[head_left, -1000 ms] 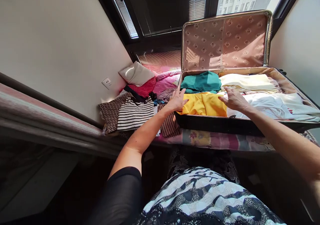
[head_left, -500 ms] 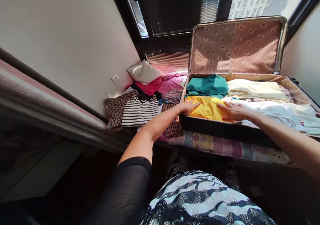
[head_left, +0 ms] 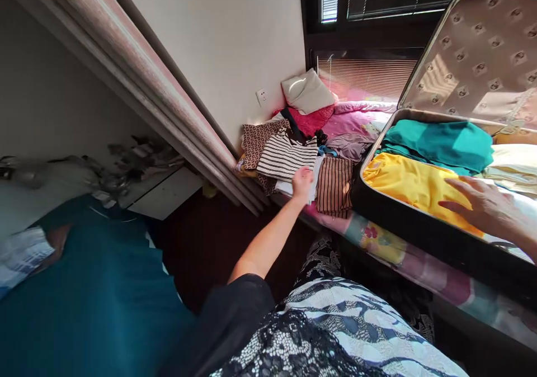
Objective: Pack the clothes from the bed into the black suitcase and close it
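Observation:
My left hand is over the edge of a black-and-white striped top and a white garment; its fingers are loosely bent, with nothing seen in them. Beside it lies a folded brown garment with dark stripes. My right hand is open, fingers spread over the right end of a folded yellow garment. That garment lies at the front left of an open black suitcase. Behind it sits a folded green garment, with cream clothing to the right.
A brown patterned garment, a white cushion and a red cloth lie towards the wall corner. The suitcase lid stands up against the window side. A curtain hangs left; a bed with a teal cover is lower left.
My left hand has left the yellow garment and moved left to the clothes pile. My right hand stays by the yellow garment's right end. The view has turned left.

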`<state>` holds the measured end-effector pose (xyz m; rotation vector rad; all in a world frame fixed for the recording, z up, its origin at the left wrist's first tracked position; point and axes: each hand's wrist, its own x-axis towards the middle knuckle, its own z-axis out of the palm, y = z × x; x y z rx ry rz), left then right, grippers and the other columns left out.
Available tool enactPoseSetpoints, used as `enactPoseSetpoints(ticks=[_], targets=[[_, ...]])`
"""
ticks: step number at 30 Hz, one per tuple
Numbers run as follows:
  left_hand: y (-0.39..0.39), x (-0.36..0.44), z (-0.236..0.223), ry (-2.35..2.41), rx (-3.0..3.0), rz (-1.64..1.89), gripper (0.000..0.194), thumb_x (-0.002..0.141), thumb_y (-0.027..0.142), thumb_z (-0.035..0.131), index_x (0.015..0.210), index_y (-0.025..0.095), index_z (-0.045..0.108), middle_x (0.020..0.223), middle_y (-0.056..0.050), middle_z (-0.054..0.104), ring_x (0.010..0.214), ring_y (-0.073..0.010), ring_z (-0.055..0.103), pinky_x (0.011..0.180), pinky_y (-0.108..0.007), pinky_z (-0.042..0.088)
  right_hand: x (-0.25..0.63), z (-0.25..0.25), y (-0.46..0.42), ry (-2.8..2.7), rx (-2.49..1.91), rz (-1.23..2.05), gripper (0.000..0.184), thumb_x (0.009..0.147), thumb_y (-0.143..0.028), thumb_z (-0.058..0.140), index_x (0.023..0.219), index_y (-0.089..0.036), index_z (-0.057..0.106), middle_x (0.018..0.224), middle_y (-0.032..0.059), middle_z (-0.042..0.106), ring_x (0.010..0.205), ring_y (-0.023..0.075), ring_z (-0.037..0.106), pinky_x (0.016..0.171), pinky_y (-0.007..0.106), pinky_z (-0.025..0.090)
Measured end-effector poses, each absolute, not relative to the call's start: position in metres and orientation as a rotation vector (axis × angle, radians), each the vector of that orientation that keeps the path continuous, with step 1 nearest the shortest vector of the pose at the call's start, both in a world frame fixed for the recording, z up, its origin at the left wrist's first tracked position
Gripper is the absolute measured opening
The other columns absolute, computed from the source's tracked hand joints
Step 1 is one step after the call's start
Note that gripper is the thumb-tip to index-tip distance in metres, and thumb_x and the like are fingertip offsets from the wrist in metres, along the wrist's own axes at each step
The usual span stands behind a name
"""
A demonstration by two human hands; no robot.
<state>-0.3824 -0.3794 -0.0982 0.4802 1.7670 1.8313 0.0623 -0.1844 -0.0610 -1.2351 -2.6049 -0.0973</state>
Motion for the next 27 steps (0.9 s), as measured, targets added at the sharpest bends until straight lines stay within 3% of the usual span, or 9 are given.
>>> enactPoseSetpoints(ticks=[2, 4, 7, 10, 13, 17, 20, 27], targets=[[-0.397, -0.43, -0.111, 1.891, 0.022, 1.877, 0.012, 0.09, 0.013, 0.068, 0.099, 0.019, 0.065, 0.073, 0.005, 0.057, 0.074, -0.0117, 0.064, 0.08, -0.023, 0.055, 0.053, -0.047, -0.207, -2.534, -1.212, 0.005, 0.071, 0.099, -0.074, 0.042, 0.15, -0.034, 0.07, 0.159, 0.0241, 0.064, 0.144, 0.0468, 0.063, 0.113, 0.072, 0.053], [-0.408, -0.465, -0.122, 1.942, -0.109, 1.883, 0.014, 0.089, 0.01, 0.068, 0.094, 0.02, 0.059, 0.066, 0.01, 0.045, 0.065, -0.0084, 0.055, 0.073, -0.018, 0.048, 0.036, -0.034, -0.238, -2.462, -1.125, 0.117, 0.066, 0.101, -0.072, 0.045, 0.15, -0.034, 0.07, 0.156, 0.0214, 0.067, 0.143, 0.0428, 0.065, 0.117, 0.065, 0.054], [-0.412, -0.476, -0.137, 1.935, -0.099, 1.885, 0.017, 0.087, 0.011, 0.071, 0.095, 0.02, 0.06, 0.068, 0.01, 0.051, 0.065, -0.0072, 0.056, 0.073, -0.017, 0.048, 0.001, -0.028, -0.287, -2.345, -1.063, 0.227, 0.052, 0.103, -0.064, 0.052, 0.138, -0.033, 0.076, 0.143, 0.0176, 0.075, 0.128, 0.0389, 0.075, 0.109, 0.057, 0.063], [-0.403, -0.443, -0.156, 1.937, 0.127, 1.697, 0.02, 0.087, 0.015, 0.075, 0.105, 0.018, 0.067, 0.081, 0.001, 0.069, 0.08, -0.0121, 0.07, 0.083, -0.024, 0.056, -0.036, -0.041, -0.33, -2.309, -0.982, 0.417, 0.041, 0.104, -0.056, 0.056, 0.126, -0.03, 0.08, 0.13, 0.0155, 0.08, 0.116, 0.0368, 0.08, 0.104, 0.056, 0.067], [-0.385, -0.394, -0.173, 1.93, 0.327, 1.458, 0.034, 0.085, 0.016, 0.082, 0.117, 0.017, 0.071, 0.109, -0.012, 0.081, 0.108, -0.0214, 0.078, 0.101, -0.035, 0.059, -0.064, -0.065, -0.358, -2.374, -0.899, 0.679, 0.038, 0.103, -0.054, 0.058, 0.121, -0.03, 0.082, 0.127, 0.0141, 0.081, 0.11, 0.0353, 0.08, 0.1, 0.054, 0.068], [-0.358, -0.351, -0.177, 2.055, 0.512, 1.184, 0.057, 0.088, 0.021, 0.086, 0.141, 0.012, 0.066, 0.149, -0.025, 0.072, 0.144, -0.0315, 0.068, 0.123, -0.041, 0.048, -0.081, -0.088, -0.371, -2.415, -0.898, 0.914, 0.036, 0.102, -0.058, 0.06, 0.116, -0.034, 0.083, 0.122, 0.0125, 0.081, 0.087, 0.0316, 0.079, 0.082, 0.052, 0.07], [-0.343, -0.344, -0.17, 2.143, 0.622, 1.028, 0.061, 0.094, 0.028, 0.085, 0.147, 0.009, 0.062, 0.153, -0.029, 0.068, 0.149, -0.0352, 0.064, 0.123, -0.041, 0.045, -0.08, -0.095, -0.372, -2.398, -0.906, 0.951, 0.036, 0.102, -0.059, 0.061, 0.114, -0.033, 0.083, 0.113, 0.0124, 0.082, 0.084, 0.0318, 0.079, 0.081, 0.052, 0.069], [-0.332, -0.34, -0.163, 2.288, 0.856, 0.852, 0.052, 0.099, 0.028, 0.08, 0.146, 0.015, 0.062, 0.151, -0.023, 0.067, 0.146, -0.0336, 0.061, 0.122, -0.042, 0.045, -0.065, -0.116, -0.37, -2.365, -0.931, 1.037, 0.04, 0.101, -0.061, 0.062, 0.111, -0.028, 0.082, 0.098, 0.0109, 0.083, 0.084, 0.0305, 0.082, 0.08, 0.045, 0.068]])
